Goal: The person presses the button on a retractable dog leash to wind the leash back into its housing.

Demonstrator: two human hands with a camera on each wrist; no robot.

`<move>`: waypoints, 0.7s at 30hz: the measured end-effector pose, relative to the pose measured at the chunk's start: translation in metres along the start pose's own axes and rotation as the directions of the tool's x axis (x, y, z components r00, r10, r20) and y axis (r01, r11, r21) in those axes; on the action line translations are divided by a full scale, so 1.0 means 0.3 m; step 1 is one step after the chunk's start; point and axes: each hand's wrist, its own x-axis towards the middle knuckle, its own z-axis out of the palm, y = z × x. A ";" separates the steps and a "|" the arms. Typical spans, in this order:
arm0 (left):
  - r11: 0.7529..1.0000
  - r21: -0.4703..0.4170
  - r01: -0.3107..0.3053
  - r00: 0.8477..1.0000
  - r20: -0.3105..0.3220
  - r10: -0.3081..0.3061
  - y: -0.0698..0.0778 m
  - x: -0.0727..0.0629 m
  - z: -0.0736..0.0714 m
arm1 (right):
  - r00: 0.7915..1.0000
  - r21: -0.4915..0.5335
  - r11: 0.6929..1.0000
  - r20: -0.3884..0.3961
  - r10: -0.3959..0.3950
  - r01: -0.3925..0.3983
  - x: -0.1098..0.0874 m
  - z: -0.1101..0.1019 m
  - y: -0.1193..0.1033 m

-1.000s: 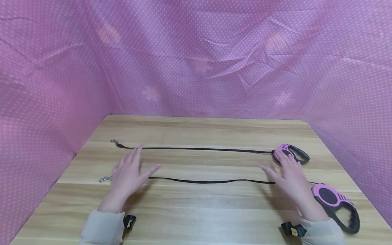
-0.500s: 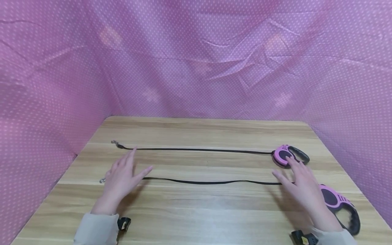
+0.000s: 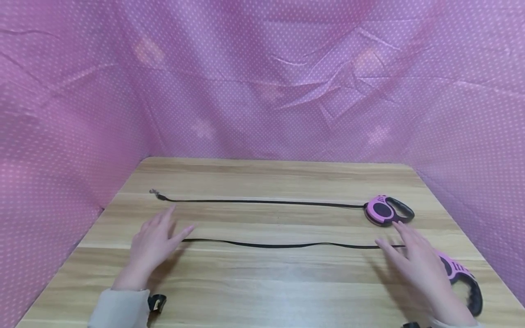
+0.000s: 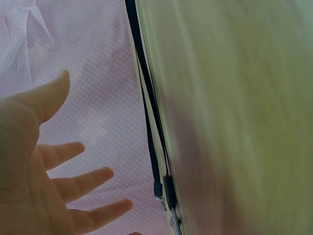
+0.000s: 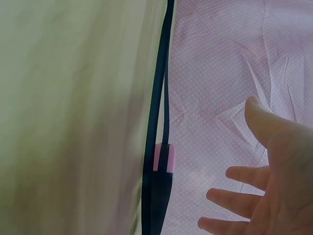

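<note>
Two retractable dog leashes lie stretched out left to right on the wooden table. The far leash has a pink and black case (image 3: 383,210) at the right, a black cord (image 3: 266,201) and a metal clip (image 3: 153,192) at the left. Of the near leash, the pink case (image 3: 457,269) is partly covered by my right hand (image 3: 422,264), and its cord (image 3: 279,246) runs toward my left hand (image 3: 149,243), which hides its clip in the head view. That clip (image 4: 175,220) shows in the left wrist view. Both hands hover over the table with fingers spread, holding nothing.
The wood-grain table (image 3: 262,291) spans the lower view. Pink dotted cloth (image 3: 262,91) hangs behind it and along both sides. Dark wrist cameras sit at the sleeves, such as the left one (image 3: 156,302).
My hands have drawn apart, the left toward the left and the right toward the lower right. More of the far case shows, while the near case is more covered. Both leashes stay put.
</note>
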 end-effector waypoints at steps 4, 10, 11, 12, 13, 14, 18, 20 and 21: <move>1.000 0.009 -0.009 1.000 0.019 0.009 -0.030 -0.002 -0.008 | 1.000 -0.027 0.999 0.011 0.019 -0.018 -0.019 -0.008 0.016; 1.000 -0.005 -0.013 0.999 0.041 0.013 -0.068 -0.008 -0.019 | 1.000 -0.074 0.997 -0.020 0.020 -0.022 -0.045 -0.034 0.044; 1.000 -0.008 -0.014 0.999 0.043 0.014 -0.074 -0.009 -0.021 | 0.999 -0.087 0.996 -0.032 0.017 -0.020 -0.049 -0.040 0.049; 1.000 -0.009 -0.016 0.999 0.046 0.016 -0.080 -0.010 -0.023 | 0.999 -0.097 0.995 -0.037 0.017 -0.021 -0.054 -0.043 0.054; 1.000 -0.012 -0.018 0.999 0.050 0.018 -0.085 -0.011 -0.025 | 0.999 -0.106 0.994 -0.041 0.020 -0.024 -0.058 -0.047 0.059; 1.000 -0.013 -0.020 0.998 0.054 0.021 -0.090 -0.011 -0.027 | 0.999 -0.113 0.993 -0.048 0.022 -0.027 -0.060 -0.052 0.063; 1.000 -0.018 -0.025 0.996 0.081 0.026 -0.108 -0.006 -0.036 | 0.998 -0.108 0.993 -0.048 0.033 -0.038 -0.072 -0.066 0.088; 0.999 -0.031 -0.023 0.994 0.103 0.026 -0.119 -0.001 -0.041 | 0.998 -0.097 0.995 -0.045 0.034 -0.039 -0.075 -0.072 0.115; 0.999 -0.044 -0.023 0.993 0.112 0.028 -0.126 0.001 -0.042 | 0.999 -0.092 0.995 -0.036 0.036 -0.039 -0.075 -0.076 0.129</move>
